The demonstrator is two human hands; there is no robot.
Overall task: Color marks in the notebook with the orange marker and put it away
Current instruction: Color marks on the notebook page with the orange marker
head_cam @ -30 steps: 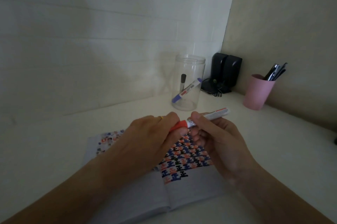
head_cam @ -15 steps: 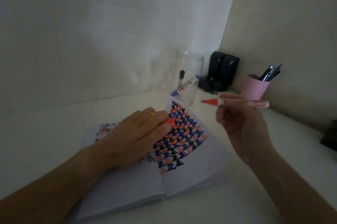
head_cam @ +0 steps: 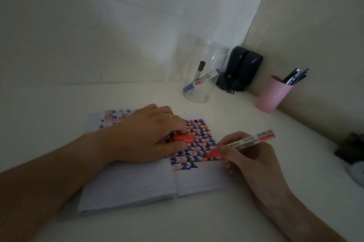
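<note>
An open notebook (head_cam: 199, 179) lies flat on the white desk, its right page covered with black, blue and orange marks. My right hand (head_cam: 246, 155) grips the uncapped orange marker (head_cam: 242, 143), whose tip touches the marked page near its lower rows. My left hand (head_cam: 149, 135) rests on the notebook's middle and pinches the orange cap (head_cam: 183, 138) between fingers and thumb.
A clear jar (head_cam: 204, 70) with a black and a blue marker stands behind the notebook. A pink cup (head_cam: 272, 94) of pens stands at the right wall, black speakers (head_cam: 244, 66) in the corner, and a dark object (head_cam: 350, 149) at the right edge.
The cap came off the marker into my left hand. The lifted right page has dropped flat. My right hand has swung the marker down from mid-air onto the page.
</note>
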